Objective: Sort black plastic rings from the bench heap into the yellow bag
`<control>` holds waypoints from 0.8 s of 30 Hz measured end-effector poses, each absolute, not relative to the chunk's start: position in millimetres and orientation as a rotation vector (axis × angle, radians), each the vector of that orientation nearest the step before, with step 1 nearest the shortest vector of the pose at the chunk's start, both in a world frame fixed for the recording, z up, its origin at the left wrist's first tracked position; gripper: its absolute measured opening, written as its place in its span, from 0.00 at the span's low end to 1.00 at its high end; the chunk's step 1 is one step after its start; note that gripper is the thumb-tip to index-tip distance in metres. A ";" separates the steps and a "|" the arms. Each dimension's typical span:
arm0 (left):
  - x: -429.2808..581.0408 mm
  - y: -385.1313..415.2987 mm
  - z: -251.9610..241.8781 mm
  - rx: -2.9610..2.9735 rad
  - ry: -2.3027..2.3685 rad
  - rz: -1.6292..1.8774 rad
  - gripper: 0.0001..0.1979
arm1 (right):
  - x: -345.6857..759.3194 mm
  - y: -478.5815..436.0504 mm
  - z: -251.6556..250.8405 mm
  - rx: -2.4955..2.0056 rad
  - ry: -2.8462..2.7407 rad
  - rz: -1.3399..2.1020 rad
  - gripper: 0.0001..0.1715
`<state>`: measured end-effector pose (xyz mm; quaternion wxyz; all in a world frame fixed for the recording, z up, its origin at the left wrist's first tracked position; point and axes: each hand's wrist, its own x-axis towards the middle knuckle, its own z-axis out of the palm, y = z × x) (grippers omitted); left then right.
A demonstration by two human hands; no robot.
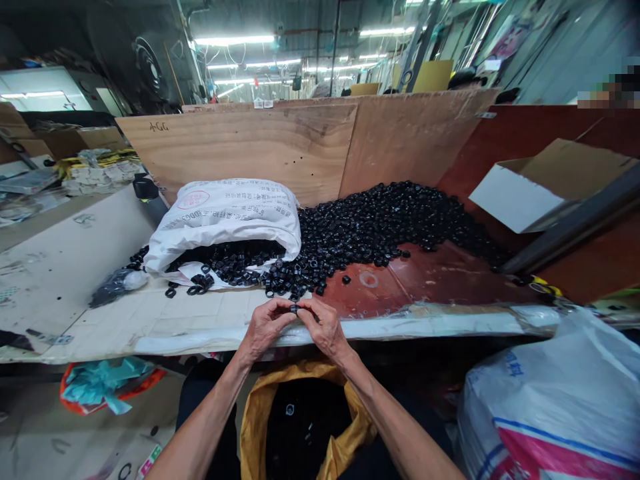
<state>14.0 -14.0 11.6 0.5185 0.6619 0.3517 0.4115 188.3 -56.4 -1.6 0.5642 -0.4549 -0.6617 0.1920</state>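
- Now pinching small black ring [294,309] between left hand [266,328] and right hand [324,328]
- Facing piled black rings [380,223], partly inside printed white sack [225,210]
- Just above open yellow bag [255,410]

1. Sm. blk ring [294,309]: pinched btwn my L & R fingers [276,305], nr the front edge of the worktop [410,283]; too small to tell its exact tilt.
2. Pile of blk rings [385,223]: loose heap, shiny, lying at all angles, some in the mouth of the wht. sack [225,210], a few strays apart.
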 end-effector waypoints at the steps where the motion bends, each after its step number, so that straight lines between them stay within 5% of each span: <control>1: 14.1 -14.4 11.4 1.631 0.840 1.003 0.10 | 187.8 -55.9 -2.6 -1.088 -1.551 0.447 0.10; 10: 20.0 -18.8 3.4 1.985 0.846 1.184 0.08 | 185.2 -45.9 -0.3 -1.260 -1.492 0.591 0.11; 24: 11.3 -9.3 15.2 1.388 0.852 0.898 0.15 | 186.1 -48.4 -7.8 -0.983 -1.629 0.372 0.10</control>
